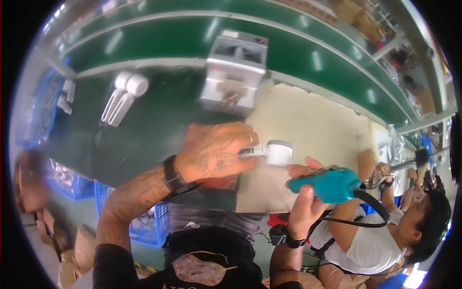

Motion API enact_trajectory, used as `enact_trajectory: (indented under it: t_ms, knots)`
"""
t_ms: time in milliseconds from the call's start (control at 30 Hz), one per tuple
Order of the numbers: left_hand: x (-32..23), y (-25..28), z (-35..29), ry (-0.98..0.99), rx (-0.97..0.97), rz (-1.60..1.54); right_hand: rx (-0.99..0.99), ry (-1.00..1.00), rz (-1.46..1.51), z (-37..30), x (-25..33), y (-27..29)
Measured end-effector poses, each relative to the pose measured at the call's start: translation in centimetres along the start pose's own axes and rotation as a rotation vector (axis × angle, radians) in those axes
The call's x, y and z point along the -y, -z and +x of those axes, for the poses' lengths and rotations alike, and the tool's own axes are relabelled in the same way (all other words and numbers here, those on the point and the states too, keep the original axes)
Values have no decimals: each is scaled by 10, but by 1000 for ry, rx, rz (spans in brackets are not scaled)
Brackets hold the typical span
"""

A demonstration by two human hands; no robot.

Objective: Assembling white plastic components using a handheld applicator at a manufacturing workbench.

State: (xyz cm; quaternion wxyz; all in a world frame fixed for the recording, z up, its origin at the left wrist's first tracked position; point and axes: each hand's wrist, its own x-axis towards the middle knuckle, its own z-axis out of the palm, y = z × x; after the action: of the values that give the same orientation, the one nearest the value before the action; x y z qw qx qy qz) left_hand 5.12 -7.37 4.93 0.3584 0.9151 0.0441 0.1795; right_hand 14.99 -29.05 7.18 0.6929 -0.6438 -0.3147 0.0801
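Note:
My left hand (pixel 216 149) is closed around the slim handle of a white plastic part (pixel 279 153). The part's short round head, with a grey rim, sticks out to the right over the cream-coloured mat. My right hand (pixel 308 204) grips a teal electric screwdriver (pixel 329 185), its narrow end pointing left toward the white head. A gap shows between tool and part. From the driver's back end hangs a black cable (pixel 380 212). Beneath my left hand lies something reddish (pixel 224 182), mostly covered by the hand.
A grey box-shaped machine (pixel 236 72) stands at the back middle. Two similar white parts (pixel 122 98) lie at the far left on the green bench top. A blue crate (pixel 43 111) borders the left side. On the right sits a co-worker (pixel 370 231), close to my right arm.

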Motion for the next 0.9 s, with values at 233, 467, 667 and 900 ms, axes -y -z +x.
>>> enact_trajectory:
  t_ms: [233, 467, 667, 900]
  knots:
    - [26, 5, -42, -127, -161, 73, 15, 41, 132, 11, 17, -51]
    - [46, -1, -44, -283, -177, 2, 49, 66, 185, 23, 12, -98]
    - [44, 5, -50, -194, -121, -1, 77, 49, 175, 30, 6, -112]
    - [44, 7, -51, -176, -106, 18, 89, 42, 159, 35, -3, -118]
